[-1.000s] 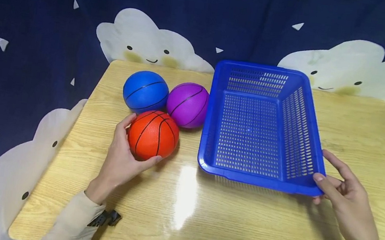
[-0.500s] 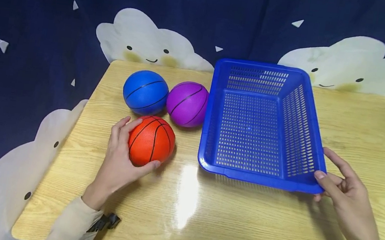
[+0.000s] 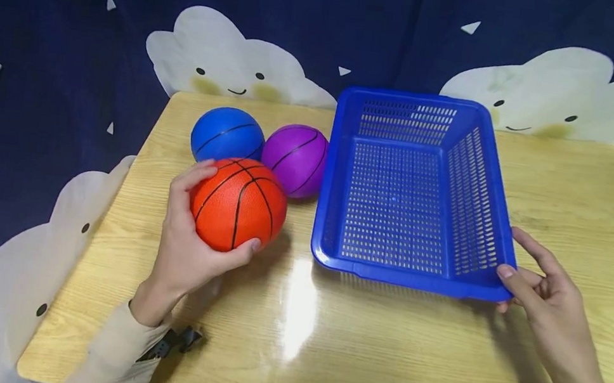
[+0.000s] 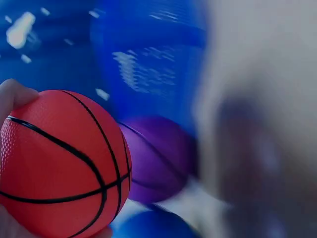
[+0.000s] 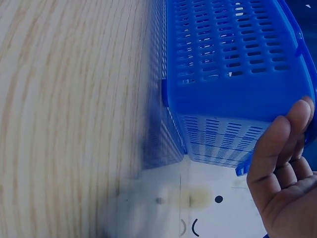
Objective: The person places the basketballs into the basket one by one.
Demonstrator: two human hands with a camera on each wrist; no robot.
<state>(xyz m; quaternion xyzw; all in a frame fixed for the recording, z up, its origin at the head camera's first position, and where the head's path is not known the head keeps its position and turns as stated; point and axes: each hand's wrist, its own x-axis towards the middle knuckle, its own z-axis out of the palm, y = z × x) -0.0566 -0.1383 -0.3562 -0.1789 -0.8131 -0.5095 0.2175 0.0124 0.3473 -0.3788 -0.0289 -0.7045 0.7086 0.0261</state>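
My left hand [image 3: 184, 253] grips an orange-red mini basketball [image 3: 239, 205] with black lines, thumb in front and fingers round its far left side. A shadow lies on the table below the ball, which is raised. Behind it sit a blue mini basketball [image 3: 228, 134], partly covered by the red one, and a purple mini basketball [image 3: 295, 159] beside the basket. With thumb on top and fingers beneath, my right hand [image 3: 552, 324] holds the near right corner of a blue plastic basket [image 3: 416, 281]. In the right wrist view, its fingers curl at the rim of the basket [image 5: 223, 96].
The light wood table [image 3: 368, 352] carries everything and ends at a left edge near the balls. A dark blue cloth [image 3: 317, 14] with white smiling clouds hangs behind and to the left. Small black devices are strapped to both wrists.
My left hand first draws the red ball slightly toward me, then lifts it off the table. The right hand keeps its hold on the basket's corner. The head view shifts slightly.
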